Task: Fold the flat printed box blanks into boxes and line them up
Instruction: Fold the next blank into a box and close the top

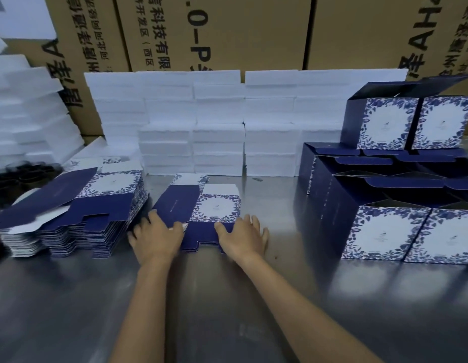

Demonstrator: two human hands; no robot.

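Head view, single frame.

1. Metal table: brushed, reflective surface carrying all items below.

2. Flat box blank: navy with a white panel framed in blue floral print; lies flat at table centre, a few more blanks seemingly under it. Left hand rests on its near left corner, fingers spread and nearly straight, thumb on the navy flap; nothing gripped. Right hand lies palm-down on the near right flap, fingers extended, thumb pointing inward; nothing gripped.

3. Stack of blanks: tall pile just left of the centre blank, top sheets skewed. Its left end runs out of view.

4. Folded boxes: right side of table, lined up in rows; the lower rows stand with top flaps raised and dark interiors, contents not discernible. Two more folded boxes sit on top towards the back. The group is cut off at the right edge.

5. White foam blocks: stacked in columns along the back of the table; a further leaning stack at far left, blurred.

6. Brown shipping cartons: behind the foam, printed text upside down, partly hidden.

7. Dark objects: far left behind the stack of blanks; too blurred to identify.
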